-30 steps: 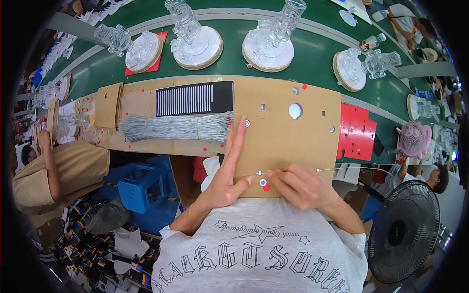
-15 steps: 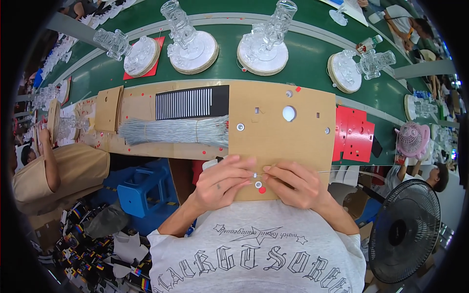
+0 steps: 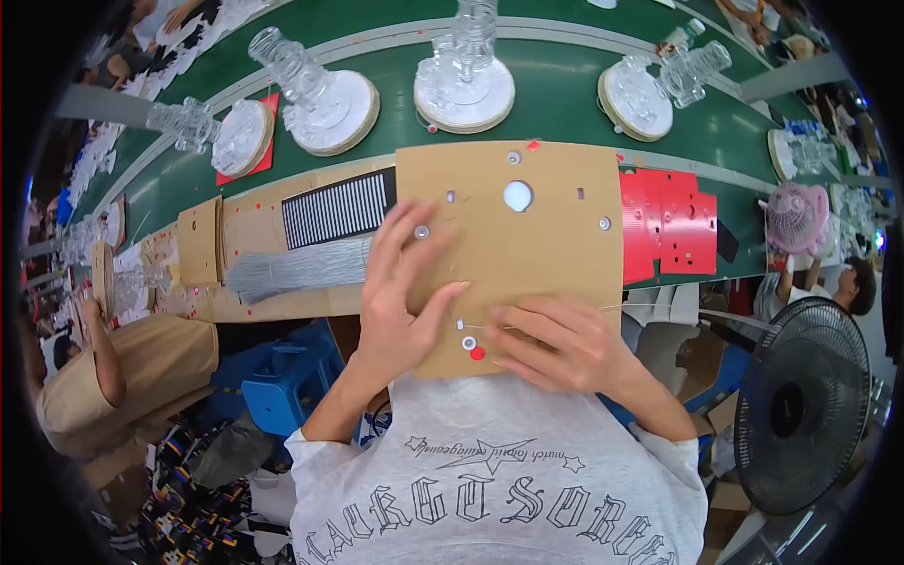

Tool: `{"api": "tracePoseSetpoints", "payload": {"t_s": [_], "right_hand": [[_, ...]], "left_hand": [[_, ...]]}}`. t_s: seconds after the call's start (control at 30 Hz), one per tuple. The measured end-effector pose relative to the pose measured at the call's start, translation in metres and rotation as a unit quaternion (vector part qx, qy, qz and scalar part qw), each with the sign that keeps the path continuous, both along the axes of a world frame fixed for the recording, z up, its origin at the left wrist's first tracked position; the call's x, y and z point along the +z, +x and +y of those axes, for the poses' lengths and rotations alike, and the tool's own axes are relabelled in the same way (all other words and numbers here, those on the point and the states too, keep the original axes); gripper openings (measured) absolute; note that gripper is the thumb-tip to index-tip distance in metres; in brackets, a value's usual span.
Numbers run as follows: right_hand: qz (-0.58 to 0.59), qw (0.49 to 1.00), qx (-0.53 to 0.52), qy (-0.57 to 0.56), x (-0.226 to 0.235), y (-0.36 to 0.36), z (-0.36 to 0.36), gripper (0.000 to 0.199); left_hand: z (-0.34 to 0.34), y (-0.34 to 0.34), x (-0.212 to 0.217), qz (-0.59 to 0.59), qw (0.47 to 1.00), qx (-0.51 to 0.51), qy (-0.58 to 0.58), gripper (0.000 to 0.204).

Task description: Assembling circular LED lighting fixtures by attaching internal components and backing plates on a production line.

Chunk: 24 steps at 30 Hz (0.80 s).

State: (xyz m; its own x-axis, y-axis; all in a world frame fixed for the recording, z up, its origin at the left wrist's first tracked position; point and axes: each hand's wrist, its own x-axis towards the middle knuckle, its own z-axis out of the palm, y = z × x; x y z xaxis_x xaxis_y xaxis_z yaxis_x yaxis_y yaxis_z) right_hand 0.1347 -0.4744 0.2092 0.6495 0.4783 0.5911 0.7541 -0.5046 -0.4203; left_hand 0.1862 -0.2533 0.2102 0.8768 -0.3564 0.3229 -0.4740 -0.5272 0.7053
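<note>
A brown board (image 3: 546,254) with round holes and small metal studs lies in front of me. My left hand (image 3: 400,297) rests flat on its left part, fingers spread, thumb pointing toward a small white ring (image 3: 468,344) and a red dot (image 3: 477,354) near the board's front edge. My right hand (image 3: 556,347) is curled at the front edge, fingers pinched on a thin wire (image 3: 650,307) that runs from near the ring out to the right.
A bundle of thin grey wires (image 3: 297,266) and a black-and-white striped card (image 3: 337,207) lie left of the board, a red panel (image 3: 669,226) right. Glass pieces on round bases (image 3: 466,89) stand on the green belt behind. A fan (image 3: 800,414) stands at my right; a seated person (image 3: 122,377) and blue stool (image 3: 287,377) are at my left.
My left hand has left the ring at the front edge and now lies flat, higher on the board, with its fingers spread. My right hand stays pinched on the wire.
</note>
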Motion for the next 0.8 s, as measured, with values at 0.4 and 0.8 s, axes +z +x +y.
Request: {"api": "tracePoseSetpoints", "payload": {"t_s": [0.4,0.8], "right_hand": [[0.22,0.666,-0.386,0.599,-0.002,-0.037,-0.107,0.053],[0.1,0.818,-0.387,0.413,0.023,0.059,-0.155,0.021]], "left_hand": [[-0.024,-0.001,0.029,-0.183,0.941,-0.213,0.19,0.044],[-0.063,0.02,0.008,-0.068,0.919,-0.264,0.284,0.059]]}}
